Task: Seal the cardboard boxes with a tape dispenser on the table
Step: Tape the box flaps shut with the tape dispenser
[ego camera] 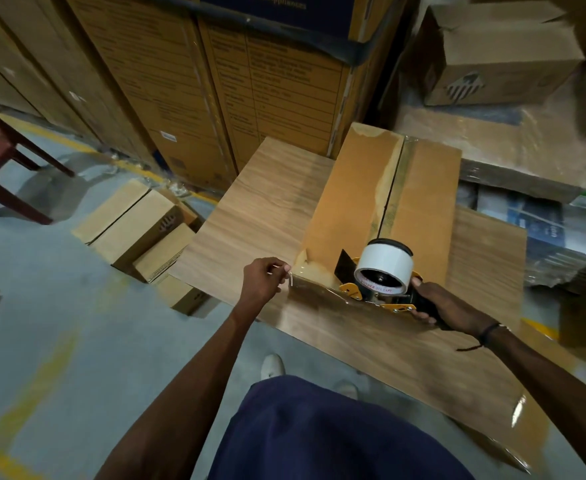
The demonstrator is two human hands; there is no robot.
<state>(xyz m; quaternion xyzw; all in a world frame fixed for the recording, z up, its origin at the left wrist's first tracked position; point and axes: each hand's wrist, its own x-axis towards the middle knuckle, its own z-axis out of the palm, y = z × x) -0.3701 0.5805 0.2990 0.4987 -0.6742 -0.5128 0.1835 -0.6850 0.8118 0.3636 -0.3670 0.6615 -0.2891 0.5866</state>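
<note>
The right hand (447,306) is curled round the black handle of the tape dispenser (378,285), a yellow-and-black frame carrying a white roll of clear tape (385,266). The dispenser sits at the near edge of the cardboard box (350,202), just ahead of the gripping fingers. From the dispenser a strip of clear tape (315,289) runs out sideways along the box's near end to the left hand (263,280), whose fingertips pinch the free end just off the box's near left corner. The strip looks stretched flat between the two hands.

The box lies lengthwise away from the grip on a wood-grain table (267,202), its two top flaps closed, with a glossy band of tape already along the centre seam (393,188). A dark cord bracelet (488,334) circles the right wrist behind the handle.

Beyond the left hand, down on the grey floor, lie several small cartons (135,223); farther off stands a maroon plastic chair (4,161).
</note>
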